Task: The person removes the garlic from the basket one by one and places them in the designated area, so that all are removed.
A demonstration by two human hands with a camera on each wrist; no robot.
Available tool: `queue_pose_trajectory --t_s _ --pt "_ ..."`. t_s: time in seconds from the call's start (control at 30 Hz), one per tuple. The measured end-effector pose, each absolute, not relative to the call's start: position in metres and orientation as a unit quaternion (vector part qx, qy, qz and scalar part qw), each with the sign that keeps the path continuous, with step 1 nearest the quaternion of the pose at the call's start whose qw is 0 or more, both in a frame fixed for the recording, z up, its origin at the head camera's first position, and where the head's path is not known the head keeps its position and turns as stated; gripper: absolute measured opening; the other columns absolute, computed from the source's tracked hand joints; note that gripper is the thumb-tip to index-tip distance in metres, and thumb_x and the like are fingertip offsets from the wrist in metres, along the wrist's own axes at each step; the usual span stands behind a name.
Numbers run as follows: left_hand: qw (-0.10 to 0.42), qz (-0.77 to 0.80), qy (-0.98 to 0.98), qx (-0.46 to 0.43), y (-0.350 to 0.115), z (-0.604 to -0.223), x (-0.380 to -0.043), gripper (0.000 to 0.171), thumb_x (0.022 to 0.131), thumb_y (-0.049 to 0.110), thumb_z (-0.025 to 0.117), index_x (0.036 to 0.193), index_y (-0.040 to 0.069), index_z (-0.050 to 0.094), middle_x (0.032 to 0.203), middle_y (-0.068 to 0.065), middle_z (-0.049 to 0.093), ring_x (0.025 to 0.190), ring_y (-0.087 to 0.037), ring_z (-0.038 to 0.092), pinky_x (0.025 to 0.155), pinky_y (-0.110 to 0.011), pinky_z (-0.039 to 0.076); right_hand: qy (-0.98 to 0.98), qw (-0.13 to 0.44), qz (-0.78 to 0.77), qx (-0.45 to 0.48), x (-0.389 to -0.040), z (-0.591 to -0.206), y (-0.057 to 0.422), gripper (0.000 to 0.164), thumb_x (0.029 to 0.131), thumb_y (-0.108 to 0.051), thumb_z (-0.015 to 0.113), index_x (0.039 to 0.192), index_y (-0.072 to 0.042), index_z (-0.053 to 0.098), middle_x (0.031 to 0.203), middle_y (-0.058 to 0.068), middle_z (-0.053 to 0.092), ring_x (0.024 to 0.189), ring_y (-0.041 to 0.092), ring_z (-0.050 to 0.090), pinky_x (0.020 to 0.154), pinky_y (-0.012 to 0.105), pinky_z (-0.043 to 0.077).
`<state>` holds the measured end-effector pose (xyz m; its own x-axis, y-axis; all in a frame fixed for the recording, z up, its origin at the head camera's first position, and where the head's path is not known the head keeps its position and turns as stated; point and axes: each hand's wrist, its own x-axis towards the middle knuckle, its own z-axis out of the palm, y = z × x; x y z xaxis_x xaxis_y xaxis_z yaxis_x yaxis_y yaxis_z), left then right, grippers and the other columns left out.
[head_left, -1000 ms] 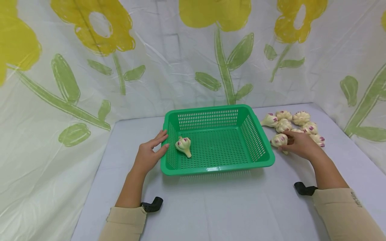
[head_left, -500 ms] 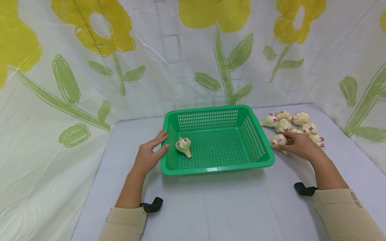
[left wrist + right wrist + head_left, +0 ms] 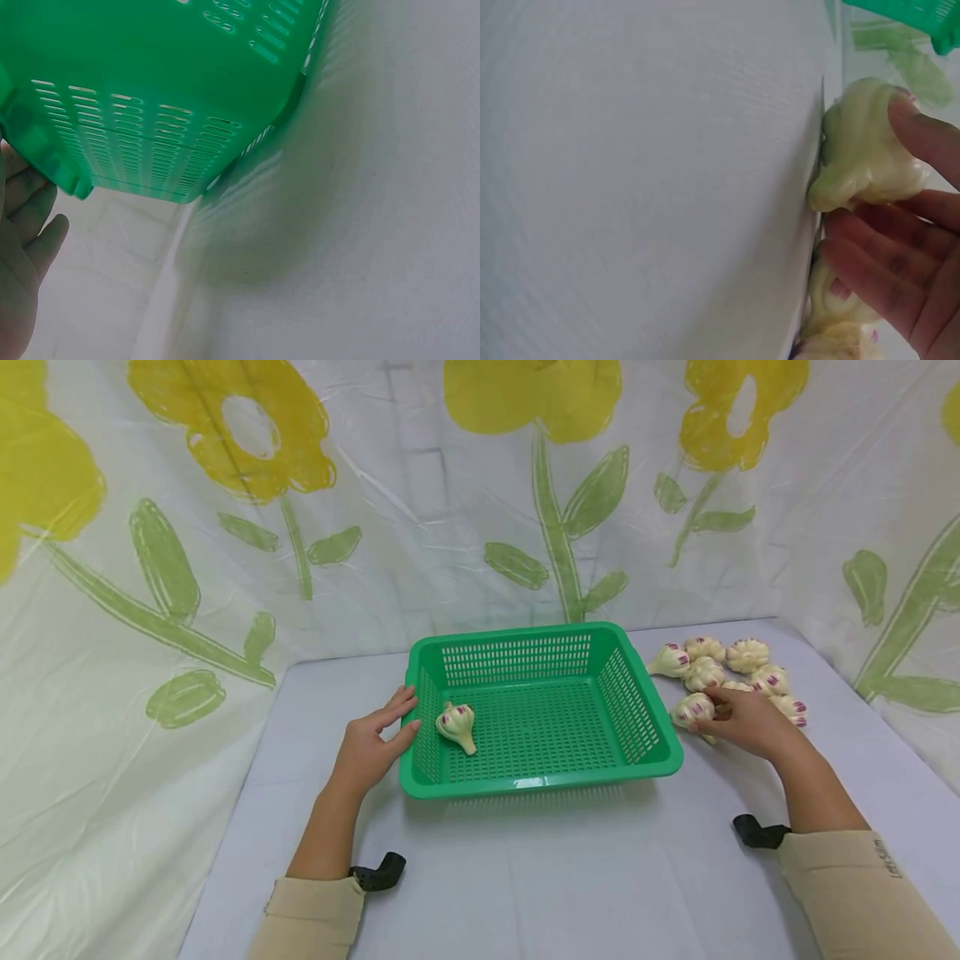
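Observation:
A green plastic basket (image 3: 536, 783) stands on the table with one garlic bulb (image 3: 456, 723) lying at its left end. My left hand (image 3: 367, 747) rests its fingers against the basket's left rim, thumb apart from them; the left wrist view catches those fingers (image 3: 34, 206) under the rim. Right of the basket, my right hand (image 3: 750, 722) holds another garlic bulb (image 3: 692, 711) between thumb and fingers. Seen from the right wrist, this bulb (image 3: 870, 150) is close to the table, its stem end toward the tabletop.
Several more garlic bulbs (image 3: 705, 673) cluster behind and beside my right hand, partly hidden by it. A white cloth covers the table (image 3: 480, 877). Behind it hangs a white sheet (image 3: 405, 568) printed with yellow flowers.

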<state>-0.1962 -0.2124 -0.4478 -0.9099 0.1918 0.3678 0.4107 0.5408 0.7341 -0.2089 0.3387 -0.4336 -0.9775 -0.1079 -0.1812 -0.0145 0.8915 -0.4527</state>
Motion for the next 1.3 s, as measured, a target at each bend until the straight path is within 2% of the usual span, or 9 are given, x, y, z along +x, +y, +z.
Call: queue_pose_trajectory --t_s 0.3,0.37,0.43,0.57,0.7,0.83,1.1,1.3 --pt "0.117 -0.448 -0.87 -0.169 -0.213 -0.447 -0.194 0.044 0.094 0.023 0.067 0.135 0.007 0.061 0.146 0.004 0.052 0.14 -0.015 0.043 0.111 -0.045 0.039 0.963 0.128 -0.239 -0.016 -0.211 -0.425 0.339 0.094 0.086 -0.057 0.068 0.149 0.005 0.034 0.134 0.03 0.051 0.089 0.027 0.066 0.07 0.038 0.057" --pt "0.115 -0.447 -0.871 -0.169 -0.213 -0.447 -0.194 0.044 0.094 0.023 0.067 0.135 0.008 0.061 0.146 0.004 0.052 0.14 -0.015 0.043 0.112 -0.045 0.039 0.963 0.13 -0.237 -0.021 -0.211 -0.421 0.339 0.093 0.086 -0.057 0.068 0.148 0.005 0.036 0.136 0.03 0.05 0.092 0.03 0.066 0.071 0.041 0.058" --pt "0.113 -0.446 -0.872 -0.167 -0.213 -0.448 -0.194 0.044 0.095 0.023 0.067 0.135 0.009 0.061 0.146 0.005 0.052 0.14 -0.014 0.043 0.112 -0.044 0.039 0.965 0.128 -0.229 -0.029 -0.211 -0.417 0.339 0.091 0.085 -0.057 0.069 0.146 0.004 0.039 0.138 0.03 0.049 0.1 0.039 0.065 0.076 0.047 0.058" --pt "0.111 -0.447 -0.872 -0.166 -0.213 -0.447 -0.194 0.043 0.095 0.024 0.067 0.135 0.01 0.061 0.146 0.005 0.052 0.14 -0.014 0.042 0.112 -0.045 0.039 0.967 0.131 -0.216 -0.04 -0.212 -0.406 0.339 0.09 0.086 -0.057 0.068 0.145 0.004 0.039 0.14 0.031 0.047 0.118 0.051 0.054 0.085 0.06 0.053" --pt "0.11 -0.448 -0.871 -0.167 -0.213 -0.446 -0.194 0.043 0.095 0.024 0.067 0.135 0.011 0.061 0.146 0.005 0.052 0.14 -0.014 0.042 0.112 -0.045 0.039 0.969 0.152 -0.19 -0.049 -0.214 -0.389 0.338 0.093 0.086 -0.06 0.066 0.147 0.004 0.039 0.143 0.031 0.045 0.124 0.053 0.047 0.09 0.067 0.047" --pt "0.109 -0.447 -0.872 -0.167 -0.213 -0.445 -0.194 0.043 0.095 0.024 0.067 0.135 0.011 0.061 0.146 0.005 0.052 0.14 -0.013 0.042 0.112 -0.044 0.039 0.972 0.167 -0.15 -0.07 -0.219 -0.371 0.333 0.088 0.084 -0.06 0.068 0.142 0.002 0.046 0.142 0.032 0.047 0.127 0.055 0.042 0.093 0.073 0.04" --pt "0.113 -0.446 -0.871 -0.171 -0.213 -0.446 -0.194 0.043 0.095 0.023 0.067 0.135 0.01 0.061 0.146 0.004 0.052 0.14 -0.014 0.043 0.111 -0.044 0.04 0.97 0.179 -0.121 -0.114 -0.234 -0.335 0.313 0.087 0.084 -0.056 0.071 0.146 0.0 0.043 0.136 0.028 0.055 0.12 0.049 0.054 0.088 0.065 0.048" --pt "0.114 -0.446 -0.871 -0.173 -0.213 -0.446 -0.195 0.043 0.095 0.024 0.067 0.135 0.01 0.061 0.146 0.004 0.052 0.14 -0.014 0.043 0.111 -0.045 0.04 0.968 0.17 -0.114 -0.147 -0.246 -0.309 0.288 0.08 0.087 -0.048 0.072 0.146 -0.002 0.043 0.136 0.025 0.056 0.122 0.047 0.054 0.088 0.06 0.05"
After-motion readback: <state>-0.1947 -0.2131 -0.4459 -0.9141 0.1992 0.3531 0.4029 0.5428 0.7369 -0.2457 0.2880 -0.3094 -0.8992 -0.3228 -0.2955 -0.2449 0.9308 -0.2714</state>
